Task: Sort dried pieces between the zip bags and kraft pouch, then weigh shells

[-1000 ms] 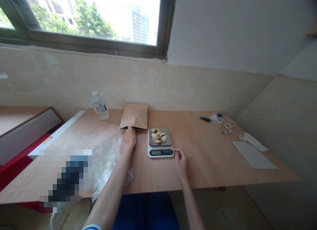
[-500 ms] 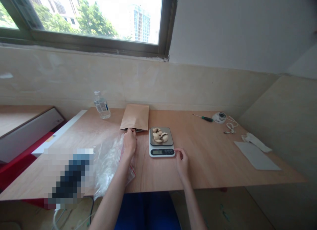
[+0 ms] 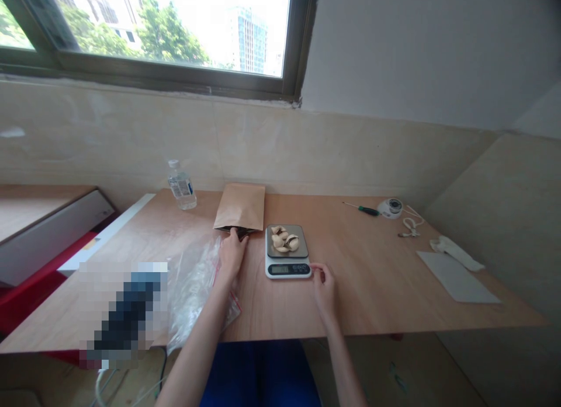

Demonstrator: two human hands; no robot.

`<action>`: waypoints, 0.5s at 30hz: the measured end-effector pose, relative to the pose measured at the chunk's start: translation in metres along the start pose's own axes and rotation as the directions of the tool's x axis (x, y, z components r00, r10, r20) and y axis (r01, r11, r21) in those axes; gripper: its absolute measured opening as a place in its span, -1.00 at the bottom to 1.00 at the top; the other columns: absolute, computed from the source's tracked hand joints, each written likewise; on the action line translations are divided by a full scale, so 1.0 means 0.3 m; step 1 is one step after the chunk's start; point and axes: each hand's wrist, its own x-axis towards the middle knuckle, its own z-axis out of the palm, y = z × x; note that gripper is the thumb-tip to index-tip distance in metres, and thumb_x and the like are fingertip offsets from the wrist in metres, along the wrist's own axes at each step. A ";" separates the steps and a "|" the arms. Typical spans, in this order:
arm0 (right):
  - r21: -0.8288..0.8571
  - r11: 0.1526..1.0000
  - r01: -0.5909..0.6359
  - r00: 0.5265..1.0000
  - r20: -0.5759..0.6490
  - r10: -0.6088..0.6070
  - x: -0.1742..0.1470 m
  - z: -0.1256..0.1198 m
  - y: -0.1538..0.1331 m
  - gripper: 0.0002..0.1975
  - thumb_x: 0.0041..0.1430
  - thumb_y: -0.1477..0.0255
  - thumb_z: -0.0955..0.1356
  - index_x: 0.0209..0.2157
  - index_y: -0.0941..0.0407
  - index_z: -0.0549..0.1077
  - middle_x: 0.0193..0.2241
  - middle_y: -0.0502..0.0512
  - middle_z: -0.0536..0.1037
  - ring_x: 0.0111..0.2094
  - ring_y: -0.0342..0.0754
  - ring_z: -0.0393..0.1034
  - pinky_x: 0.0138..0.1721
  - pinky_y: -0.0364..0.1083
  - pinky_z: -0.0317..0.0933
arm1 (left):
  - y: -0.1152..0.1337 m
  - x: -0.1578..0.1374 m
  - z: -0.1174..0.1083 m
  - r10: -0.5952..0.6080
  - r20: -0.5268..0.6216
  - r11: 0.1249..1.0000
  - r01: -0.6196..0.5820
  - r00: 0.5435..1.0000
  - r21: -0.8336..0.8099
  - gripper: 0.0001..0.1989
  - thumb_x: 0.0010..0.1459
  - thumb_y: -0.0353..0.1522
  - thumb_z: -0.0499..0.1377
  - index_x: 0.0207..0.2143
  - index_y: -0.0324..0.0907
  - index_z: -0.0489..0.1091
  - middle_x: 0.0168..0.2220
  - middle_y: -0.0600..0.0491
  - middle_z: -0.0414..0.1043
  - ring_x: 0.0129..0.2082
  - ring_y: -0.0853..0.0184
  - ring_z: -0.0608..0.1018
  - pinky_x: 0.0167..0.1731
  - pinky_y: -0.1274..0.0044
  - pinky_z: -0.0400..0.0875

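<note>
My left hand point(image 3: 232, 253) is at the mouth of a brown paper bag point(image 3: 241, 205) lying on the table. Some fingers reach into its dark opening, and another is spread outside to the right; the fingertips inside are hidden. A white kitchen scale point(image 3: 288, 269) stands right of that hand. On its metal plate rest several pale pieces point(image 3: 284, 240) with dark splits, resembling large open-shelled nuts. Its display is lit but too small to read. My right hand point(image 3: 323, 281) rests with curled fingers by the scale's lower right corner, one fingertip touching its edge.
A clear plastic zip bag point(image 3: 195, 296) lies under my left forearm. Behind stands a water bottle point(image 3: 183, 186). To the right are a screwdriver point(image 3: 368, 210), a white round camera point(image 3: 390, 208) with cable, a white cloth-like roll point(image 3: 456, 254) and a grey sheet point(image 3: 458, 277).
My left hand has shifted slightly right at the paper bag's mouth, its fingers spreading apart as the opening shows wider. My right hand stays beside the scale.
</note>
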 end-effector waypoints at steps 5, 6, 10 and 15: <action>-0.013 1.000 0.012 1.000 0.013 -0.012 -0.002 -0.002 0.000 -0.77 0.07 0.33 0.22 -0.42 0.12 0.45 -0.39 0.15 0.53 -0.33 0.04 0.39 -0.30 -0.04 0.24 | -0.005 -0.009 0.001 0.040 0.000 0.999 -0.040 0.999 -0.005 -0.72 0.21 -0.25 0.01 -0.13 -0.21 0.35 -0.21 -0.14 0.53 -0.17 0.11 0.55 -0.30 0.44 0.34; -0.012 1.000 0.012 1.000 0.012 -0.011 -0.001 -0.002 0.001 -0.77 0.07 0.33 0.22 -0.42 0.13 0.45 -0.39 0.15 0.53 -0.33 0.04 0.39 -0.30 -0.04 0.24 | -0.007 -0.014 -0.005 0.044 -0.004 0.999 -0.044 0.999 -0.011 -0.73 0.22 -0.25 0.00 -0.15 -0.21 0.36 -0.24 -0.12 0.54 -0.20 0.13 0.56 -0.31 0.45 0.34; 0.009 1.000 0.010 1.000 0.004 -0.010 0.002 0.001 0.003 -0.77 0.10 0.32 0.22 -0.42 0.12 0.44 -0.39 0.13 0.52 -0.32 0.03 0.39 -0.28 -0.03 0.25 | -0.005 -0.047 -0.047 0.095 -0.046 0.994 -0.098 0.994 -0.052 -0.73 0.23 -0.27 -0.02 -0.22 -0.19 0.41 -0.30 -0.06 0.53 -0.26 0.20 0.55 -0.33 0.49 0.33; 0.071 0.996 0.049 0.999 0.004 -0.050 -0.040 -0.009 -0.050 -0.72 0.19 0.25 0.22 -0.28 0.14 0.43 -0.29 0.16 0.50 -0.28 0.01 0.37 -0.27 -0.05 0.25 | 0.033 -0.184 -0.109 0.265 -0.111 0.951 -0.278 0.958 -0.133 -0.75 0.24 -0.24 0.02 -0.16 -0.08 0.44 -0.23 0.05 0.45 -0.34 0.40 0.52 -0.33 0.60 0.34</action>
